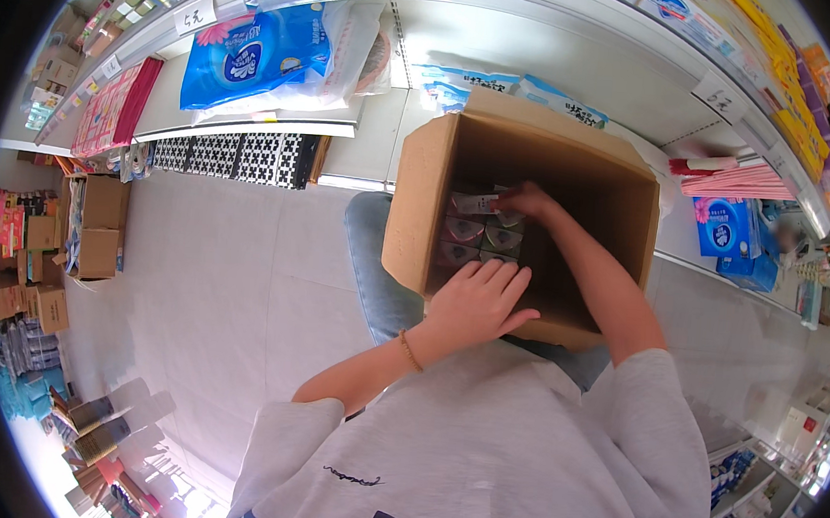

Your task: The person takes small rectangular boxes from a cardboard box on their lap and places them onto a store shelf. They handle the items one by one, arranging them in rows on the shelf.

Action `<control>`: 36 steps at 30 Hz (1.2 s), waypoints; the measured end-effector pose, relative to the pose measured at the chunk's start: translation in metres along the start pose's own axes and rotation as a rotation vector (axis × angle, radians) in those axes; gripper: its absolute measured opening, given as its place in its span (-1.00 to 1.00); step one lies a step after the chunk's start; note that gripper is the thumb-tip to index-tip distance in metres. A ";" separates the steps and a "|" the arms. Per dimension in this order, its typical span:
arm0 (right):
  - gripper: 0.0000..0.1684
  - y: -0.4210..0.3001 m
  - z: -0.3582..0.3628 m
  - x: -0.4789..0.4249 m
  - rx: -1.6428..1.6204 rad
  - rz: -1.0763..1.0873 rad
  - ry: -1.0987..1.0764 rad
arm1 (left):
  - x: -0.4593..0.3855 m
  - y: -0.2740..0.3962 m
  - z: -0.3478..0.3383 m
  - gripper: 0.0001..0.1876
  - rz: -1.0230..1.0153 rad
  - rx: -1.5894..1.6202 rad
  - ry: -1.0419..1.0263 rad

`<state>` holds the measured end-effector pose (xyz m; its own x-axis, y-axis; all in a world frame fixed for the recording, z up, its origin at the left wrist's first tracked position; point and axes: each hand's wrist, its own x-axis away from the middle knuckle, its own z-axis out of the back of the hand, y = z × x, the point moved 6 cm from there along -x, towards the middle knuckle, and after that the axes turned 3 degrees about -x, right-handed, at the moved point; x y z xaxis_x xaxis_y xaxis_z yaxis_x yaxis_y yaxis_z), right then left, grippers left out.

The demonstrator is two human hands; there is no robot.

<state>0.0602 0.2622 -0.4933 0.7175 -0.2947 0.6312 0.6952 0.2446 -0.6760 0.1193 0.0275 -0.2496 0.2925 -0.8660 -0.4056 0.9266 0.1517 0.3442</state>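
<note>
An open cardboard box [411,208] stands before me, its flaps spread. Several small packages [463,231] with clear, pink- and green-edged fronts lie in rows at its left inside. My right hand [527,200] reaches into the box, its fingers closed on a small pale packet [474,204] above the rows. My left hand [481,300], with a beaded bracelet at the wrist, rests over the near side of the box with fingers spread; nothing shows in it.
Shelves surround the box. Blue-white packages [470,82] lie just behind it, a blue tissue pack [249,56] on the left shelf, more blue packs [727,227] at right. Patterned black-and-white items [234,157] sit under the left shelf. Another cardboard box [103,226] stands on the floor at far left.
</note>
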 end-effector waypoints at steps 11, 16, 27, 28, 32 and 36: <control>-0.23 0.080 -0.052 -0.087 -0.391 0.011 0.196 | 0.008 -0.001 -0.007 -0.52 0.040 0.016 -0.065; -0.43 0.177 -0.056 -0.160 -0.382 0.198 0.425 | 0.003 0.001 -0.004 -0.55 -0.007 0.046 -0.035; -0.49 0.099 -0.087 -0.078 -0.865 0.002 0.371 | 0.006 0.001 -0.008 -0.60 0.033 0.034 -0.040; -0.49 0.103 -0.087 -0.077 -0.890 0.058 0.352 | 0.006 0.003 -0.008 -0.60 0.028 0.039 -0.048; -0.60 0.113 -0.073 -0.086 -0.639 0.260 0.545 | 0.002 0.002 -0.007 -0.62 0.001 0.057 -0.055; -0.55 0.030 -0.063 -0.036 0.450 0.295 0.510 | 0.001 0.000 -0.009 -0.64 0.022 0.044 -0.044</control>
<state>0.0525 0.2221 -0.5597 0.8436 -0.5238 0.1182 0.5062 0.7025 -0.5002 0.1213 0.0308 -0.2576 0.3009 -0.8828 -0.3607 0.9087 0.1505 0.3895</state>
